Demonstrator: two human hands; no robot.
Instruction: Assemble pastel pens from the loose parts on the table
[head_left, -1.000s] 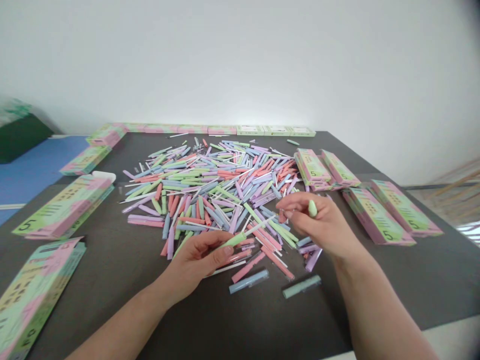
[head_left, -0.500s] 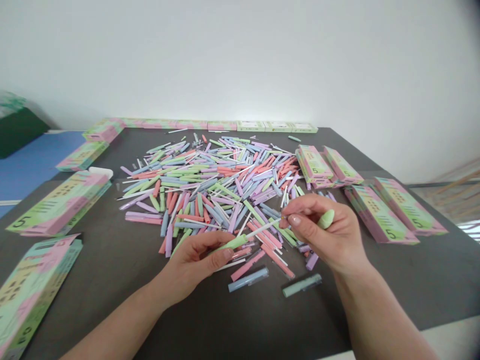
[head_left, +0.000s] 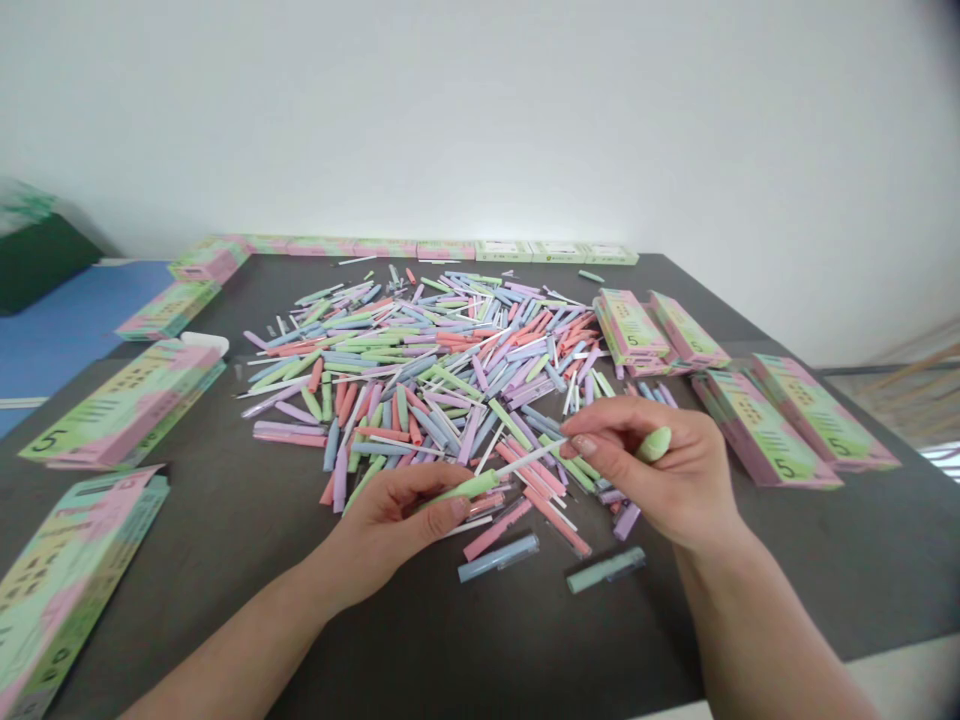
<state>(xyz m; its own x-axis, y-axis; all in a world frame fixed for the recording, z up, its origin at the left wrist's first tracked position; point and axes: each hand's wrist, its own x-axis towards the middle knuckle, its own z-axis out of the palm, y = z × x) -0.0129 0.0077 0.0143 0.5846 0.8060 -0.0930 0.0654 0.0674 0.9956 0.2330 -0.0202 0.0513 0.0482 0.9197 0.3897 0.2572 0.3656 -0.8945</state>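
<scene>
My left hand (head_left: 409, 520) is closed around a light green pen barrel (head_left: 476, 486), its front end pointing up and to the right. From that end sticks a thin white refill (head_left: 531, 457). The fingertips of my right hand (head_left: 660, 475) pinch the refill's far end; the very tip is hidden by the fingers. A short green pen piece (head_left: 655, 443) is also tucked in my right hand, poking out between the fingers. Below the hands, a capped blue pen (head_left: 498, 558) and a capped grey-green pen (head_left: 606, 570) lie on the dark table (head_left: 420, 650).
A wide pile of pastel pen parts and white refills (head_left: 420, 350) covers the table's middle. Printed boxes (head_left: 124, 400) line the left side, a row of boxes (head_left: 446, 250) runs along the back, and more boxes (head_left: 772, 425) stand at right. Behind rises a white wall (head_left: 480, 120).
Both hands stay almost in place. My right fingertips have shifted slightly left and down along the refill's end; the barrel remains in my left hand.
</scene>
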